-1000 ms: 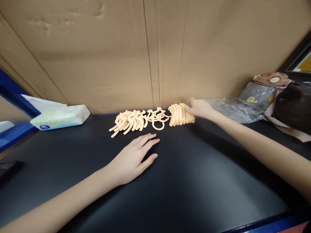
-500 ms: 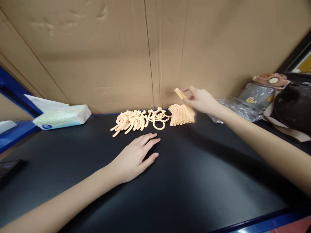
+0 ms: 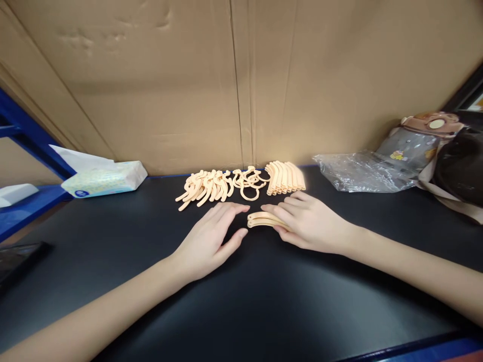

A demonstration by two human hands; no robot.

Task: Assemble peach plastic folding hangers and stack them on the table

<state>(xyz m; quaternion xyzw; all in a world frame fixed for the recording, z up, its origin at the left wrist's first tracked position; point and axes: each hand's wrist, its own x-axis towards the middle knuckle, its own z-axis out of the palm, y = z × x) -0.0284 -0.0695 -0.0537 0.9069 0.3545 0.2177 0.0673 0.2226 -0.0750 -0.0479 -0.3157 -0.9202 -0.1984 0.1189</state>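
My right hand (image 3: 307,222) is closed on a curved peach-coloured plastic strip piece (image 3: 260,218), which looks doubled, with a small hole at its end. Its free end points left toward my left hand (image 3: 211,240). That hand is open over the black tabletop, thumb and fingers apart just short of the piece. Behind my hands lie a pile of curved peach pieces with knobbed ends (image 3: 206,187), several peach ring pieces (image 3: 249,182), and a neat row of wavy peach strips (image 3: 286,177).
A tissue pack (image 3: 107,180) lies at the back left. A crumpled clear plastic bag (image 3: 350,171), a grey bottle with a brown lid (image 3: 409,143) and a dark bag (image 3: 460,166) are at the right. A cardboard wall (image 3: 181,90) closes off the back of the black table (image 3: 241,306).
My right hand has brought the peach strip piece from above the row down and left, in front of my left hand. My left hand's fingers have drawn closer to a pinch shape around nothing.
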